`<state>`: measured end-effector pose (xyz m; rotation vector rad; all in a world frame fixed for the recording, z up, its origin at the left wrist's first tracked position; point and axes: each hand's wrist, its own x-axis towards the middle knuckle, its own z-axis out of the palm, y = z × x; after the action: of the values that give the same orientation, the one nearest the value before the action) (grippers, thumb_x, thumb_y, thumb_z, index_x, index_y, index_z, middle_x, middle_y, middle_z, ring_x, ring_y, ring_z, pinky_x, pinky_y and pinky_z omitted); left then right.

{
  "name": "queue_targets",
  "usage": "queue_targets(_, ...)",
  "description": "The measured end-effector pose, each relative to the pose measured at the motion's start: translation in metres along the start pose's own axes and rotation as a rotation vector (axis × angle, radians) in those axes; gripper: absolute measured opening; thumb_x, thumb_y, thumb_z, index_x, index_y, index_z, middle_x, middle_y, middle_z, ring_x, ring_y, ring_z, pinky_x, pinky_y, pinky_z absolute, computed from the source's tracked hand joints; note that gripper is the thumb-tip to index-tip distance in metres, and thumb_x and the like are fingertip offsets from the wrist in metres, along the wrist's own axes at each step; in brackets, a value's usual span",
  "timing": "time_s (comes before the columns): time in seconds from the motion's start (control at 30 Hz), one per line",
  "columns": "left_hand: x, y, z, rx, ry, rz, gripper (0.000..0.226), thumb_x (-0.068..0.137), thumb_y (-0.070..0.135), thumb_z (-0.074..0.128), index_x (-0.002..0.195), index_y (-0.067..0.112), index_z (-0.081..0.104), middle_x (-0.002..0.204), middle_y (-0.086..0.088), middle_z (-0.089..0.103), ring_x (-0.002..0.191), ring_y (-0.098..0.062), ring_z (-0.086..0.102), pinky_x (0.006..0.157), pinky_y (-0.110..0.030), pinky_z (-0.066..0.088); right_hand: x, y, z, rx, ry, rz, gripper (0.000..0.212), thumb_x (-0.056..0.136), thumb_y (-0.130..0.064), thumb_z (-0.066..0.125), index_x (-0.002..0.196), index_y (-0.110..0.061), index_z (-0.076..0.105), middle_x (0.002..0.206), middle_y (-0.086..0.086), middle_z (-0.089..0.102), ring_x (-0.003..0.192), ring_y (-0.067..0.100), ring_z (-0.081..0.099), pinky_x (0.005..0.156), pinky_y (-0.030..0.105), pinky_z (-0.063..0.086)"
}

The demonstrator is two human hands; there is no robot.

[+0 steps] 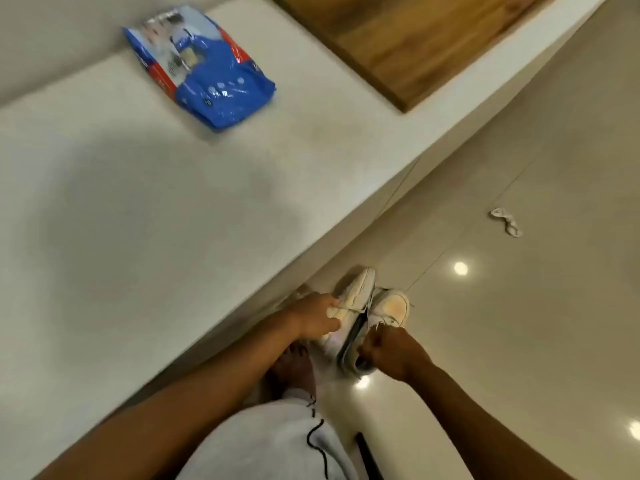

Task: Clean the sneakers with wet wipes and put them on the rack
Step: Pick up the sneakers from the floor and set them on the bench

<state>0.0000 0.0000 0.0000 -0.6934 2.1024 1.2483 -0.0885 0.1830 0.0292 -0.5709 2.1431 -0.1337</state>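
We see both bare arms stretched straight down past the edge of the pale speckled stone counter (145, 237), toward the glossy beige tiled floor (519, 323). The left hand (317, 317) has its fingers curled round the laced upper of one scuffed white canvas sneaker (358, 289), which lies tipped on its side with its sole edge turned toward the other shoe. The right hand (391, 351) is a closed fist gripping the second white sneaker (391, 306) at its heel opening, toe pointing away from us. The two shoes touch side by side, low beside the counter's base; we cannot tell if they rest on the tiles. A blue plastic pack of wet wipes (199, 65) lies on the counter, near a brown wooden board (415, 39). A crumpled white wipe (505, 221) lies on the floor, well apart.
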Motion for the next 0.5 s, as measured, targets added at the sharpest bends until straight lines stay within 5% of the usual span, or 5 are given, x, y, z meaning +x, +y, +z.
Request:
queue_targets(0.17, 0.026, -0.036, 0.046, -0.094, 0.056, -0.163, 0.081, 0.088, 0.031, 0.066, 0.156, 0.022, 0.022, 0.158, -0.010, 0.028, 0.140, -0.029, 0.037, 0.112, -0.039, 0.038, 0.024, 0.012, 0.046, -0.196, -0.254, -0.001, 0.031, 0.084, -0.052, 0.063, 0.095, -0.023, 0.066, 0.099, 0.001, 0.064, 0.092, 0.019, 0.060, 0.077, 0.033, 0.051)
queue_targets(0.27, 0.034, -0.047, 0.066, -0.208, 0.147, -0.196, 0.080, 0.090, 0.026, 0.066, 0.156, 0.022, 0.020, 0.156, -0.008, 0.032, 0.138, -0.027, 0.039, 0.111, -0.038, 0.039, 0.035, 0.016, 0.061, -0.238, -0.243, 0.012, 0.045, 0.085, -0.042, 0.072, 0.121, -0.020, 0.058, 0.121, 0.004, 0.060, 0.107, 0.021, 0.059, 0.084, 0.029, 0.049)
queue_targets(0.5, 0.045, -0.068, 0.077, -0.328, 0.161, -0.237, 0.070, 0.090, 0.021, 0.065, 0.152, 0.021, 0.034, 0.148, -0.005, 0.048, 0.133, -0.025, 0.048, 0.108, -0.036, 0.041, 0.044, 0.017, 0.080, -0.271, -0.118, -0.028, 0.025, 0.090, -0.026, 0.064, 0.114, -0.020, 0.058, 0.117, 0.005, 0.063, 0.104, 0.026, 0.063, 0.083, 0.033, 0.050)
